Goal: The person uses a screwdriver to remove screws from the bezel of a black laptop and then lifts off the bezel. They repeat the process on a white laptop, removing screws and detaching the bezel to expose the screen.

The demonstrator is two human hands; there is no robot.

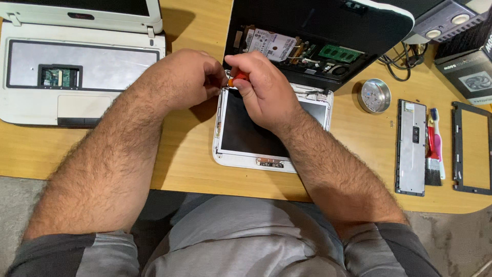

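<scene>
My right hand [261, 87] is closed around a small screwdriver with an orange handle [239, 78], its tip pointing at the top left corner of a white-framed laptop screen [246, 131] lying flat on the wooden desk. My left hand [187, 79] pinches at that same corner, fingers closed against the frame; whether it holds a small part is hidden. Behind the screen lies the opened black laptop base [312, 54], its drive, memory and boards exposed.
A second white laptop [77, 66] with its keyboard removed sits at the far left. On the right lie a round metal dish [374, 95], a keyboard turned face down [411, 147], a brush [434, 154], a black bezel frame [471, 149], cables and boxes.
</scene>
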